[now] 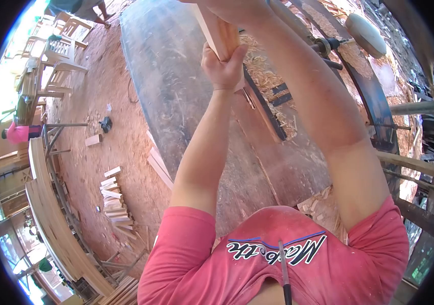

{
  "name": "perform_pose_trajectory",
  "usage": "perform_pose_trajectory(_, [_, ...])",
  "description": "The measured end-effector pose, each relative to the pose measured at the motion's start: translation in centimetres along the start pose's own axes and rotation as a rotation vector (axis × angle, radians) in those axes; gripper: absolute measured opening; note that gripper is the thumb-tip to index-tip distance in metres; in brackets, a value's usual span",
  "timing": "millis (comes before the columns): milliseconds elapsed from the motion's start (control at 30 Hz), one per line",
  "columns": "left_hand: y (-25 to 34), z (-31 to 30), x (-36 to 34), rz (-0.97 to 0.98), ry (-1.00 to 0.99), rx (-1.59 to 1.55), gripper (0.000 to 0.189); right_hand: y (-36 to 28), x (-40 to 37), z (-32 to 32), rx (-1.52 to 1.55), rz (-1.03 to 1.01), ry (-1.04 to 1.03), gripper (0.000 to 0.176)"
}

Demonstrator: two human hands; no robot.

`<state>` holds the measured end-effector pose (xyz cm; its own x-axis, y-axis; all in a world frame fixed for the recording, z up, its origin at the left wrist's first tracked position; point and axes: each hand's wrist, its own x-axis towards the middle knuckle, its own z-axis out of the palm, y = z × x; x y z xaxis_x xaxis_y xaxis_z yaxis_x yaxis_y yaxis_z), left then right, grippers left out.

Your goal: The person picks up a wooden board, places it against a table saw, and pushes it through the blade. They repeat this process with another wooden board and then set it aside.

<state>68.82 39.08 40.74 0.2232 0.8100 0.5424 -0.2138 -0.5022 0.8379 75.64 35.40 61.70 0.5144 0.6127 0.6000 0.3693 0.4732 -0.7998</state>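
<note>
1. Head view, surroundings: reddish earth floor (85, 168) to my left, open-sided work area. Slatted wooden chairs (60, 51) stand at the upper left. A person in a pink top (19, 133) is at the far left edge; another person's legs (101, 9) show at the top.
2. Same view, floor and stock: a row of short wood pieces (117, 203) lies on the earth. Farther up, a wood block (93, 140) sits near a dark crumpled thing (106, 124). Long boards (57, 218) are stacked at the lower left.
3. Same view, work surface: a broad, worn tabletop (168, 86) in front of me, dusty and scuffed. Pale shavings (292, 121) are heaped along a slot right of centre. A rounded whitish part (365, 35) is on the right, beyond my right forearm.
4. Same view, the work: a pale wood piece (221, 40) is at the top centre, above the tabletop, its far end out of frame.
5. Same view, hands: my left hand (223, 68) is clamped on the near end, thumb on the right side, fingers on the left. My right hand (239, 11) is against the wood farther up; its fingers are cut off, so I cannot tell how they close. Hands near each other, apart.
</note>
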Motion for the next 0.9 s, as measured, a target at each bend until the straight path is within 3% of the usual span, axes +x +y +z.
perform_pose_trajectory(200, [-1.3,0.3,0.5,-0.028,0.029,-0.015,0.056,1.0,0.7,0.3,-0.152,0.023,0.011,0.033])
perform_pose_trajectory(433, [-1.0,0.0,1.4,-0.045,-0.025,0.063,0.063,1.4,1.3,0.6,-0.108,0.059,-0.011,0.03])
perform_pose_trajectory(500, [-1.1,0.1,1.9,-0.049,-0.023,0.057,0.063,1.1,1.6,0.6,-0.265,0.093,0.007,0.028])
perform_pose_trajectory(800, [-3.2,0.6,4.7,-0.003,0.006,0.069,0.062,5.1,4.4,2.0,0.034,-0.016,-0.058,0.026])
perform_pose_trajectory(900, [-3.7,0.8,5.5,0.058,0.058,0.081,0.049,5.9,5.2,2.2,0.033,-0.037,-0.07,0.025])
